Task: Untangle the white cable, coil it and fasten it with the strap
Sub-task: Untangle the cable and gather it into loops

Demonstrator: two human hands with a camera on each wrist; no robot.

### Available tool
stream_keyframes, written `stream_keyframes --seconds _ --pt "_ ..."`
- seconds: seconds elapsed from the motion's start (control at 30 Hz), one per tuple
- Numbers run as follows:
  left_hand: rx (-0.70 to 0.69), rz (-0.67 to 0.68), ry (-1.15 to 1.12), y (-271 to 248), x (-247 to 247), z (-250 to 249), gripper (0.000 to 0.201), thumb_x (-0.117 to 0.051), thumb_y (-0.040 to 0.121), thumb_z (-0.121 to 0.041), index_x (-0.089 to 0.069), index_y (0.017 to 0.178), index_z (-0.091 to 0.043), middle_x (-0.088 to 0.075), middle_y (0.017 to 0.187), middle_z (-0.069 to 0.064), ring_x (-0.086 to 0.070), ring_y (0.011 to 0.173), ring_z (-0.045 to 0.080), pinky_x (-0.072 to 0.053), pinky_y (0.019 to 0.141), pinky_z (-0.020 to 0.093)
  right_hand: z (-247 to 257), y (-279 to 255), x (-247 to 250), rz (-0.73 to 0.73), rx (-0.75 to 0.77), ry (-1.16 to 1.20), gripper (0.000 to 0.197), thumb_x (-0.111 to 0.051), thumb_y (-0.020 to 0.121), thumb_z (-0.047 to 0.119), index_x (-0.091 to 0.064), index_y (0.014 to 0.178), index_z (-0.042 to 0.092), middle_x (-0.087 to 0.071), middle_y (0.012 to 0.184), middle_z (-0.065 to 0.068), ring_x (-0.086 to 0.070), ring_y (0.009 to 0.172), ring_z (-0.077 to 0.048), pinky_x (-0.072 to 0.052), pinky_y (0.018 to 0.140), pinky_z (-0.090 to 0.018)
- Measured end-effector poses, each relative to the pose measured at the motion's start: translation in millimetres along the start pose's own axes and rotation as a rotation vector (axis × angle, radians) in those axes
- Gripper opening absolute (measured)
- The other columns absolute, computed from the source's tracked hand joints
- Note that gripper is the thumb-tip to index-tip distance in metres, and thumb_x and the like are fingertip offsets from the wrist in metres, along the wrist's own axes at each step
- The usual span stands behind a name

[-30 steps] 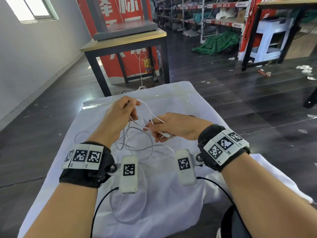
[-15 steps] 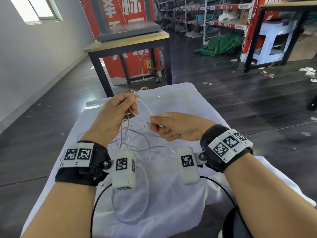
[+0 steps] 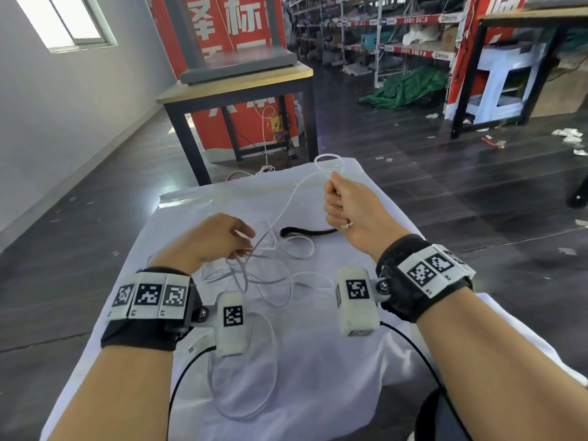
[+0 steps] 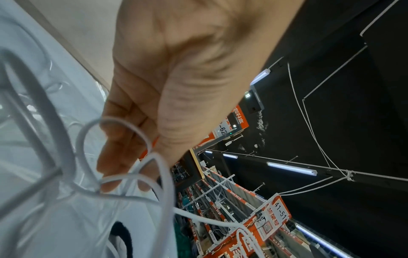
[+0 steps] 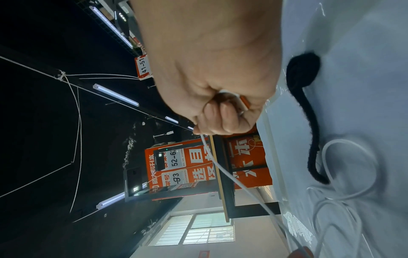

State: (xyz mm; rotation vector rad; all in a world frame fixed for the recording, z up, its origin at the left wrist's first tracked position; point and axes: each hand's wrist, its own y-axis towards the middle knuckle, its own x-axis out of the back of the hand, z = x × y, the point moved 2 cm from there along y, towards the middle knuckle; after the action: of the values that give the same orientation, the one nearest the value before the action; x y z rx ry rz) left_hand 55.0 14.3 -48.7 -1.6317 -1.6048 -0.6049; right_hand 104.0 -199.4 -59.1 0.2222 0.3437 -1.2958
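The white cable [image 3: 254, 265] lies in a loose tangle on the cloth-covered table [image 3: 318, 361]. My left hand [image 3: 245, 243] is low over the tangle, and its fingers and thumb pinch a few looped strands [image 4: 167, 183]. My right hand [image 3: 334, 192] is a fist raised at the far right. It grips one strand that runs taut back down to the tangle [image 5: 220, 167], and a small loop sticks out above the fist. The black strap [image 3: 305, 232] lies flat on the cloth between the hands, untouched [image 5: 313, 131].
A dark-framed wooden table [image 3: 235, 87] stands just beyond the cloth's far edge, with red banners behind it. Dark floor drops away on both sides of the cloth. Shelving and a green tarp [image 3: 407, 87] are far back right.
My right hand has moved away to the far right, drawing a strand out of the tangle. My left hand has dropped toward the table. The black strap has come into view.
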Motion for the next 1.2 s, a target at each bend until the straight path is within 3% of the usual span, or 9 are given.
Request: stream_keyframes --seconds 0.13,0.23,0.47,0.6,0.73,0.8,0.97,1.1,1.2 --pt "-0.001 0.030 0.059 -4 1 1 0.021 -0.059 0.093 -0.029 -0.062 0.114 -0.024 -0.070 0.095 0.001 -0.058 0.068 0.011 -0.039 0.053 0.019 -1 5 9 -0.105 -0.019 0.051 0.037 -0.031 0.104 0.027 -0.042 0.071 0.015 -0.026 0.047 0.008 -0.018 0.038 -0.007 -0.013 0.036 -0.020" --pt "0.001 0.048 0.067 -1 -1 -1 0.022 -0.063 0.091 -0.024 -0.066 0.113 -0.024 -0.068 0.085 -0.008 -0.053 0.061 0.009 -0.035 0.050 0.018 -1 4 9 -0.117 -0.030 0.052 0.037 -0.031 0.104 0.028 -0.042 0.071 0.015 -0.027 0.045 0.008 -0.018 0.038 -0.007 -0.014 0.036 -0.019" --pt "0.121 0.258 0.174 -6 -10 5 0.055 -0.072 0.083 -0.016 -0.045 0.130 -0.027 -0.068 0.079 0.007 -0.055 0.060 0.013 -0.036 0.051 0.020 -3 2 5 -0.108 -0.045 0.003 0.037 -0.032 0.104 0.028 -0.042 0.071 0.016 -0.027 0.045 0.009 -0.017 0.038 -0.008 -0.013 0.038 -0.021" --pt "0.017 0.018 -0.045 2 -6 3 0.039 -0.052 0.093 0.001 -0.049 0.126 -0.020 -0.062 0.091 0.014 -0.054 0.065 0.016 -0.044 0.061 0.024 -2 2 5 -0.119 -0.054 0.005 0.036 -0.032 0.104 0.029 -0.043 0.072 0.016 -0.028 0.045 0.009 -0.019 0.038 -0.007 -0.014 0.038 -0.020" --pt "-0.201 -0.305 -0.490 3 5 -9 0.032 -0.043 0.099 -0.002 -0.062 0.109 -0.026 -0.054 0.100 0.007 -0.066 0.080 0.016 -0.054 0.080 0.024 -1 2 5 -0.124 -0.058 0.011 0.038 -0.032 0.104 0.031 -0.043 0.071 0.015 -0.027 0.045 0.008 -0.019 0.037 -0.007 -0.015 0.037 -0.020" --pt "-0.340 -0.426 -0.583 1 9 -15 0.031 -0.042 0.100 -0.004 -0.066 0.103 -0.023 -0.055 0.104 0.009 -0.066 0.083 0.010 -0.052 0.080 0.019 -1 2 5 -0.130 -0.052 0.022 0.038 -0.032 0.104 0.031 -0.043 0.071 0.015 -0.026 0.045 0.009 -0.019 0.036 -0.007 -0.014 0.037 -0.020" --pt "-0.544 -0.529 -0.913 -3 18 -10 0.040 -0.044 0.099 -0.002 -0.072 0.086 -0.028 -0.048 0.121 0.019 -0.060 0.094 0.011 -0.048 0.095 0.024 3 3 12 -0.277 0.005 0.121 0.036 -0.033 0.103 0.028 -0.042 0.070 0.016 -0.027 0.045 0.008 -0.019 0.035 -0.006 -0.014 0.034 -0.019" --pt "-0.516 -0.474 -0.834 -6 24 7 0.043 -0.045 0.098 -0.001 -0.073 0.086 -0.031 -0.052 0.112 0.007 -0.057 0.093 0.011 -0.045 0.100 0.027 8 4 21 -0.415 0.042 0.198 0.038 -0.034 0.103 0.029 -0.042 0.069 0.015 -0.030 0.040 0.009 -0.021 0.031 -0.006 -0.017 0.032 -0.019" --pt "-0.329 -0.508 -0.538 1 21 14 0.040 -0.040 0.098 -0.001 -0.070 0.092 -0.027 -0.051 0.113 0.015 -0.058 0.087 0.013 -0.049 0.090 0.024 7 4 19 -0.374 0.036 0.169 0.037 -0.033 0.103 0.027 -0.042 0.070 0.015 -0.030 0.039 0.010 -0.021 0.031 -0.006 -0.016 0.031 -0.019"
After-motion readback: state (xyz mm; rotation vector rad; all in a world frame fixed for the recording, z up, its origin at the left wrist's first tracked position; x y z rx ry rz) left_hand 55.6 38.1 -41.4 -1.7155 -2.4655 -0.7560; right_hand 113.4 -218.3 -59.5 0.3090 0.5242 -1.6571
